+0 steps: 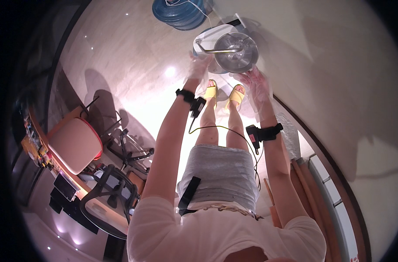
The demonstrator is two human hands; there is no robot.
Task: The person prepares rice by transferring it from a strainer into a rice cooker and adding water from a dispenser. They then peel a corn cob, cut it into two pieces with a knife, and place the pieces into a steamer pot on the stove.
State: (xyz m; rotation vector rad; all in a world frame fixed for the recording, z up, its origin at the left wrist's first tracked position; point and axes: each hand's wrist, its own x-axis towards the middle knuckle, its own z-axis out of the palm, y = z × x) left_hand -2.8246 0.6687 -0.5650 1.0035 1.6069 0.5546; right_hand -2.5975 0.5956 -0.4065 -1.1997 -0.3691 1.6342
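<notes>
A shiny round metal bowl (231,60) is below a curved metal spout (218,51), with what looks like clear water inside it. The spout rises from a white-topped dispenser (209,37) behind and left of the bowl. Both my hands wear loose, clear plastic gloves. My right hand (256,82) grips the bowl's near right rim. My left hand (200,65) is by the bowl's left side, at the front of the dispenser; its fingertips are blurred by the glove, so whether they hold the bowl is unclear. What supports the bowl from beneath is hidden.
A blue water bottle (181,13) stands on the floor beyond, a white cord (199,8) running past it. Left are a padded chair (76,145), a black office chair (112,193) and a cluttered desk (71,177). A black cable (215,126) links my wrist devices.
</notes>
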